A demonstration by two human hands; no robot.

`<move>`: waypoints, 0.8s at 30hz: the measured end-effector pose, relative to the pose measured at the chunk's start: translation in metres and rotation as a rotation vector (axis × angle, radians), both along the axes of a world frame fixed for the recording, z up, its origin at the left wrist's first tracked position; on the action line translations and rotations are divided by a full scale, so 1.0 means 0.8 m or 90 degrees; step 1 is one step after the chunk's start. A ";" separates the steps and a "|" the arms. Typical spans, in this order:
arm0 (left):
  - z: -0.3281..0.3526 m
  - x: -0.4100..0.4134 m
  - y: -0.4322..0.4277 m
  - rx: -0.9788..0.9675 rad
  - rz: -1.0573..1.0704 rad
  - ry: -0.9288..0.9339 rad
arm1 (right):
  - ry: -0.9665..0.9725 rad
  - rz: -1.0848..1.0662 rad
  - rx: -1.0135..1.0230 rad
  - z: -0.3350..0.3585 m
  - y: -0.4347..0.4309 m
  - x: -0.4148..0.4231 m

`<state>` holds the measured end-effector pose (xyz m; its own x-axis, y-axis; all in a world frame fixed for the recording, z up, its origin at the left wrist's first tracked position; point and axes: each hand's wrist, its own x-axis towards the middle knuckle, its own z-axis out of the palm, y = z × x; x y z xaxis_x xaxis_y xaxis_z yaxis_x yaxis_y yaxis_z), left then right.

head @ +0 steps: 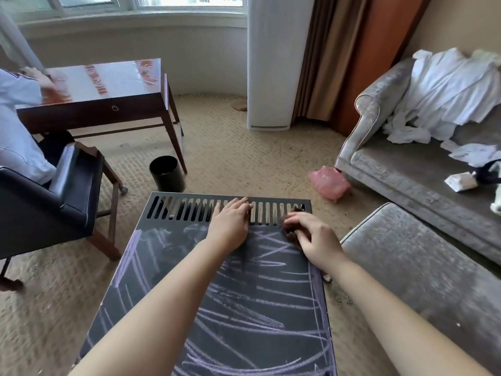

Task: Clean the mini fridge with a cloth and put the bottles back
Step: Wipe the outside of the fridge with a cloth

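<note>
One mini fridge (244, 308) stands on the carpet, seen from above: its top is a flat, dark, matte rectangle scrawled all over with pale purple chalky lines, and a single row of narrow upright vent slots (184, 210) runs along its far edge. Two bare hands are on it. The left hand (230, 221) lies flat over the slots, fingers straight and close together, tips at the far edge. The right hand (314, 237) pinches one small brown cloth (288, 226), bunched into a fuzzy wad, against the top at the far right corner, just where the slots end (part of the wad is hidden under the fingers). On the knobbly beige carpet beyond sit one round black bin (166, 173) and one crumpled pink plastic bag (329, 183). To the left is one glossy dark wooden desk (108, 85) with a single drawer, and one black padded chair (54, 202). To the right are one grey velvety sofa (406, 169) heaped with rumpled white linen (447, 90) and one matching footstool (420, 267).
</note>
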<state>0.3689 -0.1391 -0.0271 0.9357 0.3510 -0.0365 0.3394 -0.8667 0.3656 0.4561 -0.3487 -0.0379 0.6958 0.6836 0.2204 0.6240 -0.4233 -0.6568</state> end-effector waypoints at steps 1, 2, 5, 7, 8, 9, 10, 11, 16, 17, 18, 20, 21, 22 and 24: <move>0.001 -0.002 0.004 -0.004 -0.007 -0.010 | 0.004 0.029 -0.007 0.003 -0.005 -0.002; 0.001 -0.007 0.010 -0.005 -0.009 -0.029 | 0.010 0.051 -0.013 0.006 -0.008 0.001; 0.002 -0.038 0.028 -0.007 0.022 -0.118 | 0.017 0.011 -0.009 0.008 0.008 0.022; 0.001 -0.063 0.040 -0.009 0.052 -0.144 | 0.014 -0.065 -0.012 0.007 0.036 0.023; 0.001 -0.074 0.046 -0.014 0.070 -0.153 | 0.016 -0.086 -0.020 0.007 0.054 0.017; 0.001 -0.084 0.052 -0.026 0.093 -0.160 | 0.018 -0.092 -0.036 0.007 0.072 0.007; 0.002 -0.092 0.056 -0.045 0.119 -0.163 | 0.016 -0.083 -0.061 0.008 0.090 -0.006; 0.002 -0.098 0.060 -0.063 0.141 -0.162 | 0.002 -0.064 -0.088 0.008 0.105 -0.021; -0.002 -0.115 0.067 -0.087 0.152 -0.176 | -0.071 -0.020 -0.117 0.013 0.118 -0.051; -0.001 -0.117 0.069 -0.085 0.147 -0.188 | -0.063 -0.056 -0.114 0.016 0.108 -0.045; 0.001 -0.120 0.071 -0.083 0.145 -0.199 | -0.054 -0.101 -0.115 0.020 0.095 -0.038; 0.005 -0.126 0.077 -0.079 0.151 -0.212 | -0.030 -0.185 -0.129 0.025 0.070 -0.026; 0.006 -0.129 0.080 -0.079 0.157 -0.213 | -0.020 -0.212 -0.131 0.025 0.062 -0.024; 0.006 -0.132 0.083 -0.082 0.162 -0.213 | -0.011 -0.230 -0.128 0.025 0.058 -0.026; 0.005 -0.141 0.088 -0.088 0.166 -0.214 | 0.011 -0.260 -0.098 0.023 0.064 -0.038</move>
